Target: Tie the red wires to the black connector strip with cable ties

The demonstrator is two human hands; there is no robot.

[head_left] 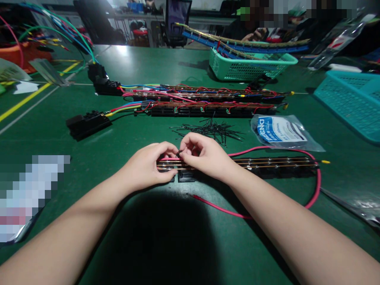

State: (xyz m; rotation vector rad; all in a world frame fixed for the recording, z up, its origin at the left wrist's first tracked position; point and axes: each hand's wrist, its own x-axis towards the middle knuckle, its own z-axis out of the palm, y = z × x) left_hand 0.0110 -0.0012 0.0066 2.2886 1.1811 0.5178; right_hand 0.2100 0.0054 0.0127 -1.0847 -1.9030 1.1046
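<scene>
A long black strip with thin copper rods [279, 167] lies across the green table in front of me. My left hand [147, 163] is closed around its left part, thumb at the near side and fingers at the far side. My right hand [204, 153] pinches a black cable tie [178, 153], which curves up beside the left fingertips over the strip. A red cable [318, 184] runs along the strip, loops round its right end and comes back to a loose end nearer me. Just beyond my hands is a pile of black cable ties [212, 130].
Two wired black strips [213, 110] with connectors lie farther back. A plastic bag with a blue label [282, 130] is right of the pile. A green basket [252, 67] holds blue strips, and a turquoise basket [353, 103] stands right. Scissors-like metal [353, 208] lies at right.
</scene>
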